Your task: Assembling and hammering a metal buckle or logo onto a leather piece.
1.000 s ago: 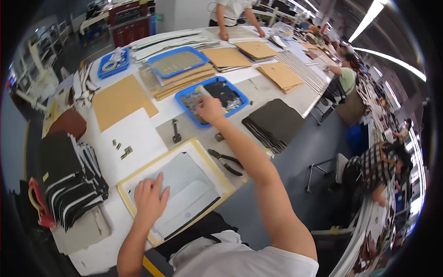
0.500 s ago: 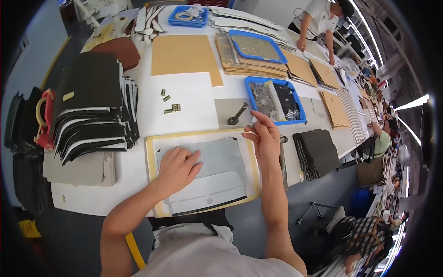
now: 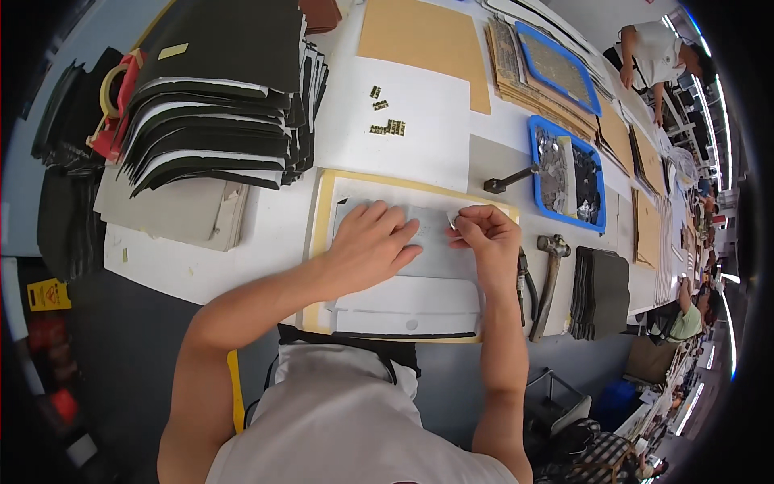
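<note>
In front of me a grey-blue sheet panel (image 3: 431,260) with a pale lower flap (image 3: 379,305) lies on a white board (image 3: 321,234) edged with yellow tape. My left hand (image 3: 363,246) rests on the panel's left part, fingers spread and slightly bent, holding nothing. Over the panel's upper right, my right hand (image 3: 493,234) pinches a small silvery piece (image 3: 451,219) between thumb and fingertips. Whether that piece touches the panel I cannot tell. A blue tray (image 3: 603,211) of small grey and black pieces stands beyond the right hand, with a dark metal tool (image 3: 506,181) beside it.
Right of the board lie a hammer (image 3: 551,278), black-handled pliers (image 3: 524,278) and stacked dark sheets (image 3: 598,294). Tall piled black panels (image 3: 226,56) stand at left, near a tape roll (image 3: 111,90). Small gold-coloured pieces (image 3: 393,127) lie on white card (image 3: 427,153). Another person (image 3: 653,52) works far right.
My right hand has come down and inward from beside the blue tray to the panel with the silvery piece. My left hand stays on the panel. The whole view has shifted.
</note>
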A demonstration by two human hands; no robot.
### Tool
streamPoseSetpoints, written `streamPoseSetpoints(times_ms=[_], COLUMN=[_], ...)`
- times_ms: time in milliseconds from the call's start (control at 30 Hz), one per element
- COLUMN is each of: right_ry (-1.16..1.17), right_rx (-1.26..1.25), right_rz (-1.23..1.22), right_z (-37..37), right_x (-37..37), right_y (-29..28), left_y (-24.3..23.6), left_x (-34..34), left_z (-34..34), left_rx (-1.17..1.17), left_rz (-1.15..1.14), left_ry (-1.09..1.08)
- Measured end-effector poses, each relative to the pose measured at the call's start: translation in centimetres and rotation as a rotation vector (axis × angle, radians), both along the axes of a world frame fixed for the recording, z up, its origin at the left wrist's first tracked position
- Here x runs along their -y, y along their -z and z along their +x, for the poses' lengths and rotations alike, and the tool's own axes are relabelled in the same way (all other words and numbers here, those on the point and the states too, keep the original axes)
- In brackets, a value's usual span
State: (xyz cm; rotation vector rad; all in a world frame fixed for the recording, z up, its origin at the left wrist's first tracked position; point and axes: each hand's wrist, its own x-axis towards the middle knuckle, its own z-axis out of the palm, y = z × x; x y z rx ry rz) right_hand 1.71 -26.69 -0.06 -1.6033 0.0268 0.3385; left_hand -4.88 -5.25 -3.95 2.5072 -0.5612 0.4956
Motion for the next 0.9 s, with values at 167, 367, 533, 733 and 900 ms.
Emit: streamPoseSetpoints(times_ms=[167,367,533,733,900], right_ry=[0.009,-0.006,0.027,-0.105,-0.16], right_rx=[0.031,0.102,0.163,0.328,0.263], right_rz=[-0.006,-0.029,-0.028,-0.115,-0.076], right_z=[-0.2,-0.4,-0.9,-0.5,-1.0], right_x=[-0.3,0.0,-0.6,0.0,-0.8], right_y=[0.9,1.9,2.0,2.7,2.6], left_y=[0.0,0.4,-0.1,-0.3,-0.4], left_x=[0.1,0.1,-0.2,-0.9,-0.7], left_z=[-0.2,-0.5,-0.1,0.3,0.5], left_rx=[0.029,0.116,-0.047,-0.199,-0.182], left_rz=[-0.033,0.115,-0.094,-0.254,-0.225], left_ry=[-0.032,0.02,0.005,-0.024,-0.023])
